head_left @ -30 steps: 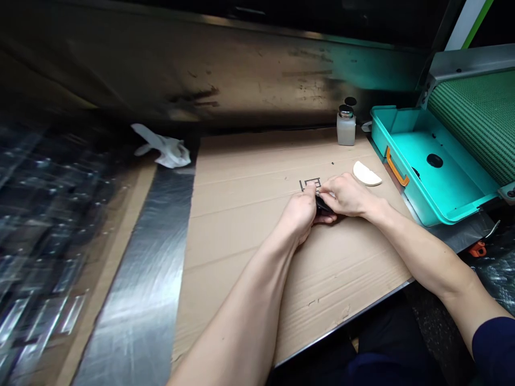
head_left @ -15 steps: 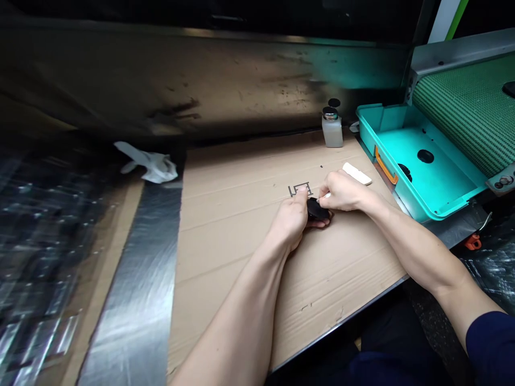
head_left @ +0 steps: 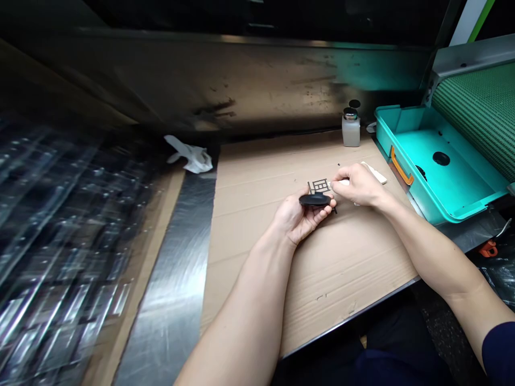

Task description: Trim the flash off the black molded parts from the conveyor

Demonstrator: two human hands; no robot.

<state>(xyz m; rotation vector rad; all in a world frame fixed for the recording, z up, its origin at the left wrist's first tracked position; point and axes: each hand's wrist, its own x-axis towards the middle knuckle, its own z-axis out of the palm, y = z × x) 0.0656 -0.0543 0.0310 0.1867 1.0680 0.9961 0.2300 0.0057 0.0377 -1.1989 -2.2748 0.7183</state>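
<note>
My left hand [head_left: 295, 219] is closed around a black oval disc [head_left: 314, 200], holding it by the edge, with its dark face tilted up. Just to the right and slightly apart from the disc is my right hand [head_left: 361, 185], pinching a small white piece [head_left: 343, 183] whose kind I cannot make out. Both hands are over a sheet of cardboard [head_left: 245, 225] with black printed marks [head_left: 321, 185] beyond the disc. A cream-white flat block [head_left: 376, 172] lies behind my right hand, partly covered by it.
At the back stands a squarish bottle [head_left: 351, 131] with a metal cap. A turquoise bin [head_left: 450, 185] with a few black pieces sits at right, beside a green conveyor belt [head_left: 478, 102]. A white glove-like item [head_left: 191, 155] lies back left, near blurred clear trays [head_left: 60, 257].
My right hand has drawn back from the disc to the right. My left hand has opened its grip somewhat and tipped the disc flatter. The whole view has shifted, moving the scene rightward.
</note>
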